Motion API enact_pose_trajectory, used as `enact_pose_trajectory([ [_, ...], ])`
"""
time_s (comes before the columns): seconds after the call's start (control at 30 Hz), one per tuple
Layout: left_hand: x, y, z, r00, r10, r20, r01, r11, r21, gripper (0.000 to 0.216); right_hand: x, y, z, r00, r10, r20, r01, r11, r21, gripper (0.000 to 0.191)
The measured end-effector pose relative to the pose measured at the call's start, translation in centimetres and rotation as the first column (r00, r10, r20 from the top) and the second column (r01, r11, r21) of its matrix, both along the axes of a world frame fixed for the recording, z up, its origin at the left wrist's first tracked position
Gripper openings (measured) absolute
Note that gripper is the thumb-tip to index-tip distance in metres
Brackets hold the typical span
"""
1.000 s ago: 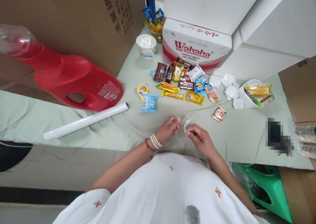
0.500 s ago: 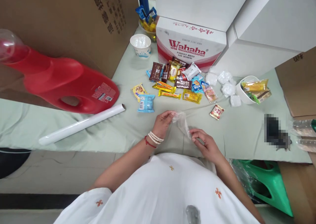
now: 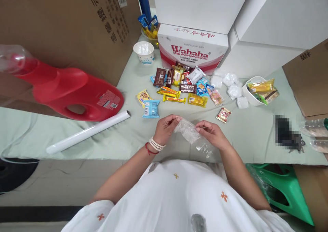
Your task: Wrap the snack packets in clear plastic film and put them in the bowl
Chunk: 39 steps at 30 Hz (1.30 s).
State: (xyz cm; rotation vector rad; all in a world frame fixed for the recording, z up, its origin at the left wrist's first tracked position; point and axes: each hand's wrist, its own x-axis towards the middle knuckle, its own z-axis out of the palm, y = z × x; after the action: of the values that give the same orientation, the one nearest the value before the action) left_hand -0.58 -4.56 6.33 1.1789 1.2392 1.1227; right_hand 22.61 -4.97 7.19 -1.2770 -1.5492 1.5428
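A small clear plastic bag (image 3: 188,130) hangs stretched between both of my hands above the near edge of the pale green tabletop (image 3: 123,129). My left hand (image 3: 166,127), with bead bracelets at the wrist, pinches its left end. My right hand (image 3: 211,134) pinches its right end. Just beyond my hands lies a spread of wrapped snacks (image 3: 179,88). The nearest ones are a light blue packet (image 3: 151,109) and a small red and gold packet (image 3: 223,114).
A red detergent jug (image 3: 69,92) lies on its side at the left with a white roll (image 3: 88,131) beside it. At the back stand a Wahaha carton (image 3: 192,49), a paper cup (image 3: 144,52) and cardboard boxes. A white bowl (image 3: 252,93) of snacks and several crumpled clear bags (image 3: 232,85) sit right.
My hands have drawn apart and risen slightly, and the crumpled plastic bag has been pulled out wider between them. The camera view has shifted a little.
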Motion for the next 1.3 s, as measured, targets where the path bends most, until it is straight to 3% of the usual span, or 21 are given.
enact_pose_trajectory([
  [0.13, -0.5, 0.2, 0.7, 0.992, -0.107, -0.07, 0.111, 0.992, 0.059, 0.036, 0.2, 1.0, 1.3, 0.998, -0.015, 0.055, 0.005, 0.985, 0.174, 0.035],
  [0.2, -0.3, 0.4, 1.0, 0.979, -0.181, -0.098, 0.19, 0.977, 0.093, 0.034, -0.1, 2.0, 2.1, 0.997, 0.037, 0.068, -0.053, 0.968, 0.247, 0.034],
  [0.33, -0.3, 1.3, 1.3, 0.948, -0.269, -0.17, 0.295, 0.943, 0.154, 0.034, -0.8, 3.5, 2.6, 0.983, 0.157, 0.094, -0.174, 0.963, 0.206, 0.032],
  [0.4, -0.7, 1.5, 1.4, 0.951, -0.175, -0.255, 0.233, 0.948, 0.216, 0.032, -1.1, 3.6, 2.4, 0.989, 0.131, 0.074, -0.141, 0.978, 0.155, 0.033],
  [0.5, -1.1, 0.7, 1.5, 0.924, 0.17, -0.342, -0.06, 0.949, 0.308, 0.031, -1.8, 3.1, 2.0, 1.0, 0.004, 0.021, -0.006, 0.997, 0.071, 0.034],
  [0.53, -1.0, 0.2, 1.6, 0.91, 0.226, -0.348, -0.119, 0.946, 0.302, 0.027, -2.1, 2.7, 1.9, 0.999, -0.048, 0.011, 0.047, 0.998, 0.047, 0.034],
  [0.57, -0.7, -0.4, 1.7, 0.914, 0.221, -0.341, -0.131, 0.955, 0.267, 0.027, -2.5, 2.3, 1.9, 0.995, -0.097, 0.0, 0.097, 0.995, 0.027, 0.035],
  [0.63, 0.3, -1.4, 1.8, 0.962, 0.075, -0.263, -0.037, 0.989, 0.146, 0.035, -3.5, 1.4, 1.9, 0.986, -0.161, -0.033, 0.161, 0.987, -0.019, 0.035],
  [0.73, 2.2, -1.8, 1.7, 0.998, -0.068, 0.003, 0.068, 0.998, -0.004, 0.038, -5.0, 0.3, 2.1, 0.969, -0.212, -0.125, 0.2, 0.974, -0.101, 0.036],
  [0.93, 2.5, -0.5, 0.4, 0.942, 0.056, 0.33, -0.002, 0.987, -0.162, 0.04, -4.2, -0.2, 2.1, 0.855, -0.438, -0.279, 0.395, 0.897, -0.199, 0.037],
  [1.03, 2.0, -0.4, 0.1, 0.929, 0.118, 0.351, -0.047, 0.978, -0.203, 0.041, -3.1, -0.3, 2.0, 0.809, -0.517, -0.278, 0.472, 0.855, -0.217, 0.036],
  [1.2, 4.0, -0.9, 0.9, 0.973, -0.035, 0.229, 0.063, 0.991, -0.117, 0.034, -4.0, -1.0, 1.6, 0.818, -0.519, -0.248, 0.488, 0.854, -0.178, 0.034],
  [1.3, 5.3, -0.8, 0.9, 0.978, 0.006, 0.208, 0.017, 0.994, -0.111, 0.029, -4.9, -1.3, 1.2, 0.825, -0.52, -0.22, 0.5, 0.854, -0.143, 0.033],
])
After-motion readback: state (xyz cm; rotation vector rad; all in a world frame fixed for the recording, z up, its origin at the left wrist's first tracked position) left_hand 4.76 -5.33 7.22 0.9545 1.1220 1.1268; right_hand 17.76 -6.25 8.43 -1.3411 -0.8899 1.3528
